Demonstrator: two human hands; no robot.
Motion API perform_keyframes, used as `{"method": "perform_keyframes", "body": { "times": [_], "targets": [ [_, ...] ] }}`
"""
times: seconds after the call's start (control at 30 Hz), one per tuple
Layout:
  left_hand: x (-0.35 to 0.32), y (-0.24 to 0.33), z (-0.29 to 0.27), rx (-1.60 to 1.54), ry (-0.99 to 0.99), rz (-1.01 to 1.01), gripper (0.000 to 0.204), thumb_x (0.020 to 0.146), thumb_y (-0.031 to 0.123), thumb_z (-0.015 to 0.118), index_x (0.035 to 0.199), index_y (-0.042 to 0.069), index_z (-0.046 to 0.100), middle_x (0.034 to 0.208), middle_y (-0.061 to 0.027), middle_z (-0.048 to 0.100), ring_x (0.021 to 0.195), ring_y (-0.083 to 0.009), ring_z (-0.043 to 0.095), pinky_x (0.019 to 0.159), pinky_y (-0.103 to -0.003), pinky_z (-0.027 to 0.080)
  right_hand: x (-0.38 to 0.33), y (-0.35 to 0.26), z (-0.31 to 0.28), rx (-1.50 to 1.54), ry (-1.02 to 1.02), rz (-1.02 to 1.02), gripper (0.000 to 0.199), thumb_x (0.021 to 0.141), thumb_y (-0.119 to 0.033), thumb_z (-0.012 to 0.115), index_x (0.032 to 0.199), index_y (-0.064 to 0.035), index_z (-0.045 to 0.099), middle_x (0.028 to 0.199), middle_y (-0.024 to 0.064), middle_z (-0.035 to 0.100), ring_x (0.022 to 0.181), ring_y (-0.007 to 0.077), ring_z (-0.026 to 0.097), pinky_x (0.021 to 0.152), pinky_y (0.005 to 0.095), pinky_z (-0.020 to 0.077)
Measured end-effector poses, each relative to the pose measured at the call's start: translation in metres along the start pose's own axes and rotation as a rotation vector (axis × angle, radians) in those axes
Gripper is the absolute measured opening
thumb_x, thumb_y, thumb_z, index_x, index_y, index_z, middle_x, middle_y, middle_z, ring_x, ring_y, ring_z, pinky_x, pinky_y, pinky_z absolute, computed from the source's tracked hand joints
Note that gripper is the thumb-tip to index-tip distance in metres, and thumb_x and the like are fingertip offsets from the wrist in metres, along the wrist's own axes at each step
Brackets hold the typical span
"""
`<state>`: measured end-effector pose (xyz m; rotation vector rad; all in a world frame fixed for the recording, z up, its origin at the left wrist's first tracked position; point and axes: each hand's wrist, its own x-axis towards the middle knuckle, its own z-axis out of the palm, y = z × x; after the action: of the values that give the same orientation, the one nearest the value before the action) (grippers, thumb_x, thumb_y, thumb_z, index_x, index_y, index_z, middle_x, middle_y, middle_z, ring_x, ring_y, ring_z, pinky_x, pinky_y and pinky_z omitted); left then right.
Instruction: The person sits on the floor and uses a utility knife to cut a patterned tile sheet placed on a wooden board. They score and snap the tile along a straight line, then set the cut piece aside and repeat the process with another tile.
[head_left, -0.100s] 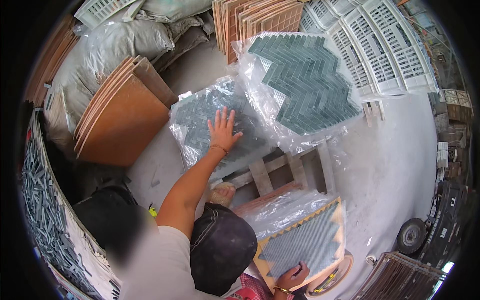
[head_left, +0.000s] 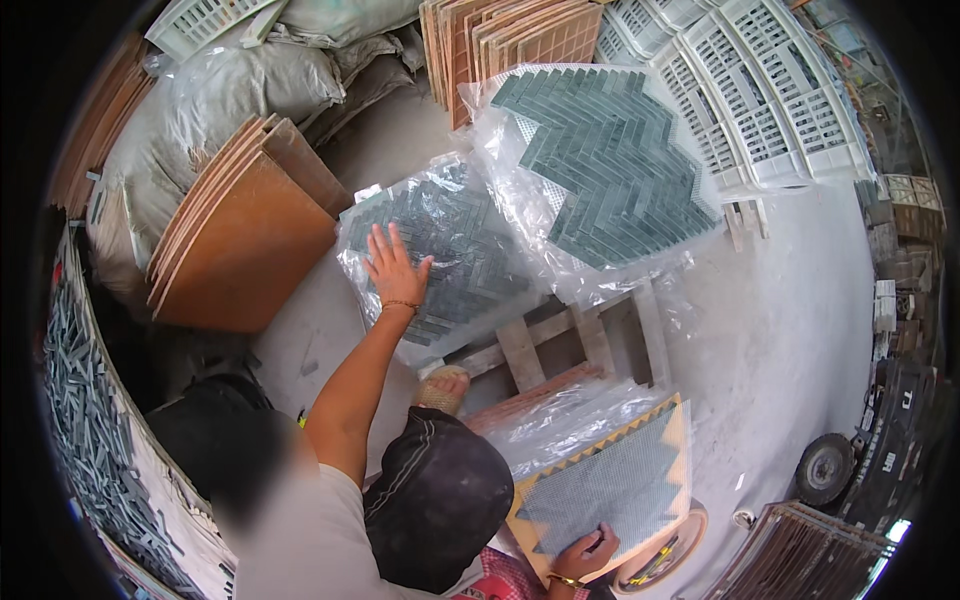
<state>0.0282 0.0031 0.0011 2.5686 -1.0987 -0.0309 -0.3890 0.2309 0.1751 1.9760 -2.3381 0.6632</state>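
Observation:
With fingers spread, my left hand (head_left: 397, 272) lies flat on the left part of a plastic-wrapped mosaic tile sheet (head_left: 460, 250) of grey-green strips. Beside it to the right, a second herringbone tile sheet (head_left: 620, 165) rests bare on mesh and clear plastic film. My right hand (head_left: 588, 553) is at the lower right, its fingers curled over the near edge of a mesh-covered tile sheet (head_left: 600, 490). That sheet lies in a yellowish tray (head_left: 522, 522) with a zigzag edge. Whatever those fingers hold, if anything, is hidden.
A slatted wooden pallet (head_left: 520, 352) sits under the sheets. Brown boards (head_left: 240, 240) lean at left near grey sacks (head_left: 240, 90). White crates (head_left: 760, 100) stand far right, and loose tile strips (head_left: 90, 430) fill a container at left. A wheeled black machine (head_left: 880, 440) is at right.
My left hand has slid left and slightly nearer across the wrapped sheet, uncovering more of its middle. My right hand and the tray have stayed in place.

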Motion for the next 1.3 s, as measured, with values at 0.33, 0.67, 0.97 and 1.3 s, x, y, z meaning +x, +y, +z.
{"method": "perform_keyframes", "body": {
  "times": [0.33,0.67,0.97,1.3],
  "targets": [
    [-0.010,-0.044,0.002,-0.089,-0.575,-0.467,0.086,0.074,0.055,0.057,0.126,-0.009,0.030,0.123,-0.0251,0.044,0.114,-0.0339,0.045,0.093,-0.045,0.036,0.001,0.002,-0.014,-0.022,-0.019,0.015,0.022,0.085,-0.011,0.043,0.092,0.0073,0.053,0.084,0.0183,0.052,0.076,0.0314,0.051,0.068,0.0386,0.0418],
    [-0.009,-0.035,0.006,-0.055,-0.458,-0.367,0.067,0.073,0.047,0.064,0.101,-0.010,0.042,0.100,-0.0255,0.057,0.095,-0.0353,0.057,0.082,-0.038,0.047,0.003,0.001,-0.015,-0.039,-0.005,0.007,0.022,0.085,-0.011,0.043,0.092,0.0068,0.053,0.083,0.0178,0.053,0.076,0.0312,0.051,0.068,0.0385,0.0423],
    [-0.007,-0.045,0.015,-0.105,-0.478,-0.308,0.066,0.074,0.049,0.061,0.101,-0.009,0.046,0.101,-0.0262,0.057,0.094,-0.0379,0.057,0.081,-0.040,0.046,0.001,0.005,-0.014,-0.018,0.016,0.003,0.022,0.085,-0.012,0.043,0.091,0.0068,0.053,0.083,0.0178,0.052,0.077,0.0314,0.051,0.068,0.0389,0.0420],
    [-0.015,-0.065,-0.007,-0.024,-0.211,-0.252,0.068,0.076,0.045,0.060,0.122,-0.002,0.042,0.131,-0.0205,0.037,0.121,-0.0354,0.035,0.098,-0.043,0.032,0.001,0.005,-0.014,0.029,0.033,-0.011,0.019,0.083,-0.008,0.046,0.091,0.0057,0.055,0.081,0.0182,0.053,0.073,0.0319,0.051,0.064,0.0380,0.0417]
  ]
}}
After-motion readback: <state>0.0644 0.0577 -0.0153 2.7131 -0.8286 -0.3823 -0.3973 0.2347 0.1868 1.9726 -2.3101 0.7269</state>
